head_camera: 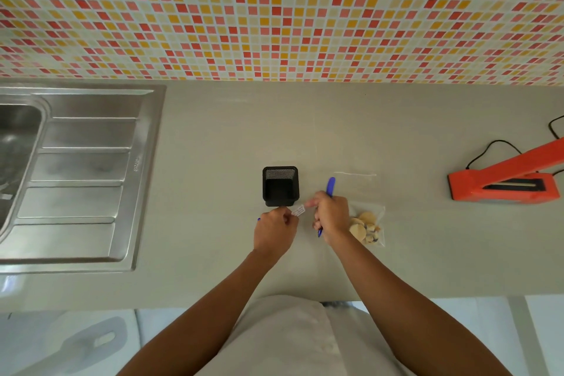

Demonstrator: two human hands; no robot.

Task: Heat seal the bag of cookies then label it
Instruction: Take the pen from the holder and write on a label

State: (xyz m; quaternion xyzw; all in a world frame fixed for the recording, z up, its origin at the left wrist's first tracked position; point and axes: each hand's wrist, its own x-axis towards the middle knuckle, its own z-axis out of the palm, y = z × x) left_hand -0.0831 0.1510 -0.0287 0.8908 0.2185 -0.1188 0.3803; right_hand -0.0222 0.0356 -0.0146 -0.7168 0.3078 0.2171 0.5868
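A clear bag of cookies point(367, 223) lies flat on the grey counter, its cookies bunched at the near end. My right hand point(331, 215) is just left of the bag and grips a blue pen point(330, 186), while its fingertips pinch one end of a small white label point(298, 210). My left hand point(274, 230) pinches the label's other end, so the label hangs between both hands above the counter. A bit of blue shows at my left hand's far side; I cannot tell what it is. The orange heat sealer point(503, 180) sits at the right.
A black mesh holder point(280, 186) stands just beyond my hands. A steel sink with drainboard point(82, 174) fills the left of the counter. The sealer's black cord point(488, 149) loops behind it. A tiled wall backs the counter point(213, 137).
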